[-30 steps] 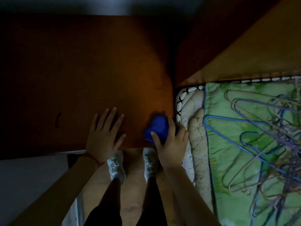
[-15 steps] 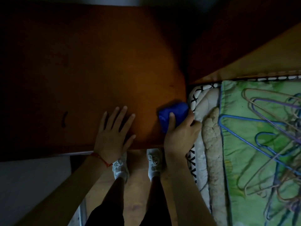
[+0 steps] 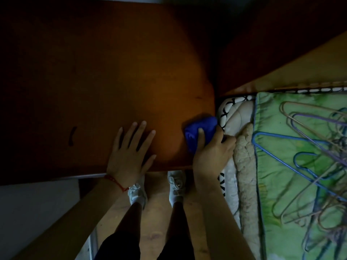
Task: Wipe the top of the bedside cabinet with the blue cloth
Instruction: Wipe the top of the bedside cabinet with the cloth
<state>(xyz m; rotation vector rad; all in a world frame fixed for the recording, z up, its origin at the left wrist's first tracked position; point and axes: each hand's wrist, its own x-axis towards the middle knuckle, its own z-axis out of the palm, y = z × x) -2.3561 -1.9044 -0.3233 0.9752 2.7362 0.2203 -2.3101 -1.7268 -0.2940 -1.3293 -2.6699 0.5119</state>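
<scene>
cloth (image 3: 199, 132): bunched at cabinet (image 3: 112, 81) top's near right corner | right hand (image 3: 212, 151) curls round it | left hand (image 3: 129, 152) spread flat | soft, light, likely bunches: press your palm over its middle

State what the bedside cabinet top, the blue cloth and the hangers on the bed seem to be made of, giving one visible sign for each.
Cabinet top: probably wood or wood veneer, smooth with a dull sheen; orange-brown colour.
Blue cloth: soft fabric, matt; it bunches under the right hand.
Hangers: thin bent wire, apparently with coloured coating; material underneath unclear.
</scene>
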